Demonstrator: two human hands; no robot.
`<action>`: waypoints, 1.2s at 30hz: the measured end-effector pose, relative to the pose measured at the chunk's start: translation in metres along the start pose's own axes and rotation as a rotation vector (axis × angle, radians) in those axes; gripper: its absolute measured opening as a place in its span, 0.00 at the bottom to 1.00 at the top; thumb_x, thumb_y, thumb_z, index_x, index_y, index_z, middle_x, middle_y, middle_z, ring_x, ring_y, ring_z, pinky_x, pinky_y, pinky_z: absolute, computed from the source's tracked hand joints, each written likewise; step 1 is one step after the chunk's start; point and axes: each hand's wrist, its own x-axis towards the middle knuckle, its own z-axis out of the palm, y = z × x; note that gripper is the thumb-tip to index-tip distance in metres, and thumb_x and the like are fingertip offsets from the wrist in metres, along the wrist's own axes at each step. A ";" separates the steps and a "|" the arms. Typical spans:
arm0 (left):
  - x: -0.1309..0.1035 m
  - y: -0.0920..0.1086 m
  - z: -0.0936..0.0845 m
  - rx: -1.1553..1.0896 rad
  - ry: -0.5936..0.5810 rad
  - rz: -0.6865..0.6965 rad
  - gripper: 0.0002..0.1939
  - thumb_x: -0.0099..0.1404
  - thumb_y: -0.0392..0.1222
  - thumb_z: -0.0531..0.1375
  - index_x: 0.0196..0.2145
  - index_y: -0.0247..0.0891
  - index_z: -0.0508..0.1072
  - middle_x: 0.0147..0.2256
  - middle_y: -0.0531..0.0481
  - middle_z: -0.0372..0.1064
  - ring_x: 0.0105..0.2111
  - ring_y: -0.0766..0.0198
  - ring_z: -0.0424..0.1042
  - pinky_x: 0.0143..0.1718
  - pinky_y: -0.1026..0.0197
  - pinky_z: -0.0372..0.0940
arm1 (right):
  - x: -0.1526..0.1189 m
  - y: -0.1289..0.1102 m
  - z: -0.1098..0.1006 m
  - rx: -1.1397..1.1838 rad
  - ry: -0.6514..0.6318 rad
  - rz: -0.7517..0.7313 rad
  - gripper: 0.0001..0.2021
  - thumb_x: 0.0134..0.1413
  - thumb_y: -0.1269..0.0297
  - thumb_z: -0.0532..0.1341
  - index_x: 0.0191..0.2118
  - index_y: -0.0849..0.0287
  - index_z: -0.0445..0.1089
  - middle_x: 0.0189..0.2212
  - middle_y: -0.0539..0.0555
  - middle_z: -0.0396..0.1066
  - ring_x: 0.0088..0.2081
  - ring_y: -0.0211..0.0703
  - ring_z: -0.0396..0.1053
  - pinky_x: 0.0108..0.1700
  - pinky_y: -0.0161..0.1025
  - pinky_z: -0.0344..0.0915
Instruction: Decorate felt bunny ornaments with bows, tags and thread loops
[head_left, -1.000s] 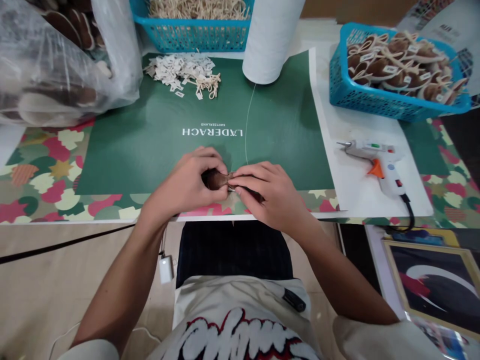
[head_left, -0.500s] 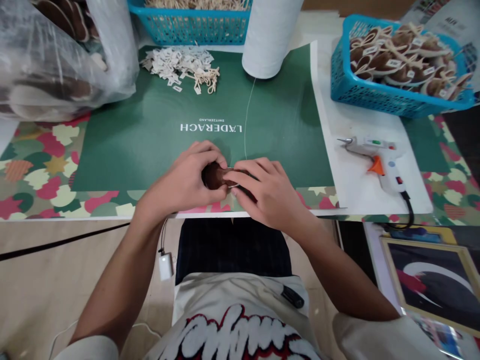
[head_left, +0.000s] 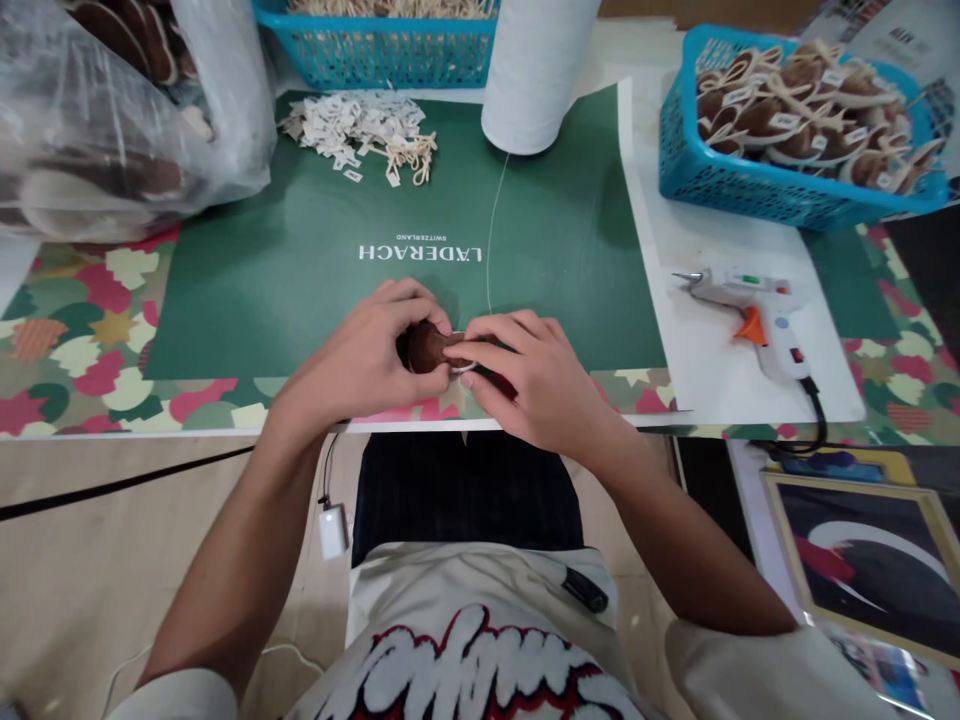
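A small brown piece with a pale edge [head_left: 429,348] is held between both hands over the near edge of the green mat [head_left: 315,290]. My left hand [head_left: 375,350] curls round its left side, thumb and forefinger closed on it. From the right, my right hand [head_left: 529,380] pinches the same piece, fingertips on its top and thumb at its near edge. The fingers hide much of it. A thin white thread [head_left: 490,230] runs from a large white spool [head_left: 529,80] down towards the hands.
Small white tags [head_left: 360,125] lie behind the hands. A blue basket of brown pieces [head_left: 757,185] stands back right, above a glue gun [head_left: 757,305] with a cord. Another blue basket [head_left: 390,55] stands at the back, and a plastic bag [head_left: 217,130] at the left.
Both hands hold almost the same pose. A little more of the brown piece shows between them, and the view has shifted slightly.
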 end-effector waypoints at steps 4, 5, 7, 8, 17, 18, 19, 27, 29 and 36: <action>-0.001 0.000 0.000 -0.004 0.018 0.000 0.12 0.57 0.44 0.67 0.40 0.41 0.75 0.40 0.50 0.71 0.38 0.59 0.69 0.47 0.53 0.65 | 0.000 -0.001 -0.001 0.000 -0.004 0.018 0.13 0.72 0.64 0.58 0.57 0.53 0.74 0.57 0.55 0.74 0.54 0.51 0.67 0.51 0.48 0.60; -0.001 0.000 0.000 0.000 0.018 0.000 0.12 0.57 0.44 0.67 0.40 0.41 0.75 0.40 0.50 0.71 0.37 0.60 0.69 0.47 0.53 0.65 | 0.000 -0.002 -0.001 -0.003 -0.004 0.020 0.13 0.72 0.64 0.59 0.57 0.53 0.74 0.58 0.55 0.74 0.55 0.50 0.67 0.51 0.48 0.60; -0.001 0.000 0.000 0.006 0.013 -0.001 0.11 0.58 0.44 0.66 0.39 0.41 0.75 0.40 0.50 0.71 0.36 0.61 0.69 0.47 0.53 0.65 | 0.000 -0.003 -0.001 -0.013 -0.003 0.021 0.13 0.72 0.64 0.58 0.57 0.54 0.73 0.58 0.54 0.74 0.55 0.50 0.67 0.51 0.48 0.60; -0.001 0.000 0.000 0.008 0.010 -0.003 0.11 0.58 0.44 0.66 0.39 0.41 0.75 0.40 0.50 0.71 0.36 0.61 0.69 0.47 0.53 0.66 | 0.000 -0.003 0.000 -0.020 -0.002 0.021 0.14 0.72 0.64 0.58 0.57 0.54 0.73 0.58 0.54 0.74 0.55 0.50 0.67 0.51 0.48 0.59; -0.002 0.000 0.001 0.031 0.017 -0.005 0.12 0.58 0.45 0.66 0.40 0.41 0.75 0.42 0.48 0.71 0.42 0.57 0.70 0.47 0.52 0.66 | 0.000 -0.004 0.001 -0.056 0.011 0.002 0.14 0.74 0.64 0.55 0.56 0.55 0.74 0.57 0.56 0.75 0.53 0.51 0.67 0.49 0.49 0.59; -0.002 0.000 0.001 0.031 0.020 -0.001 0.12 0.57 0.45 0.66 0.39 0.42 0.75 0.41 0.49 0.71 0.42 0.56 0.70 0.47 0.52 0.66 | 0.000 -0.004 0.001 -0.059 0.013 0.000 0.14 0.74 0.64 0.55 0.56 0.55 0.74 0.57 0.56 0.75 0.53 0.51 0.67 0.49 0.49 0.59; -0.001 0.000 0.001 0.029 0.020 0.000 0.11 0.57 0.44 0.66 0.39 0.42 0.75 0.41 0.49 0.71 0.42 0.56 0.70 0.47 0.52 0.66 | 0.000 -0.004 0.001 -0.060 0.012 -0.001 0.14 0.74 0.64 0.56 0.56 0.55 0.74 0.57 0.56 0.75 0.53 0.51 0.67 0.49 0.49 0.59; 0.005 0.005 -0.004 -0.037 -0.033 -0.053 0.06 0.55 0.42 0.65 0.32 0.42 0.76 0.34 0.51 0.72 0.35 0.59 0.71 0.39 0.56 0.65 | 0.000 -0.006 -0.001 -0.034 -0.004 0.024 0.13 0.74 0.64 0.56 0.56 0.53 0.75 0.56 0.56 0.75 0.53 0.51 0.67 0.50 0.50 0.60; 0.005 0.007 -0.004 -0.026 -0.041 -0.045 0.05 0.55 0.42 0.65 0.31 0.42 0.76 0.33 0.51 0.73 0.35 0.59 0.71 0.38 0.57 0.64 | 0.000 -0.005 -0.001 -0.018 -0.004 0.030 0.13 0.73 0.64 0.56 0.56 0.53 0.75 0.56 0.56 0.75 0.53 0.51 0.67 0.50 0.50 0.60; 0.003 0.006 -0.002 -0.052 -0.034 -0.032 0.04 0.58 0.43 0.65 0.30 0.42 0.77 0.34 0.50 0.76 0.36 0.59 0.72 0.40 0.56 0.66 | -0.014 -0.008 -0.002 0.120 0.201 0.113 0.11 0.69 0.65 0.60 0.53 0.54 0.75 0.50 0.57 0.78 0.50 0.49 0.74 0.50 0.47 0.65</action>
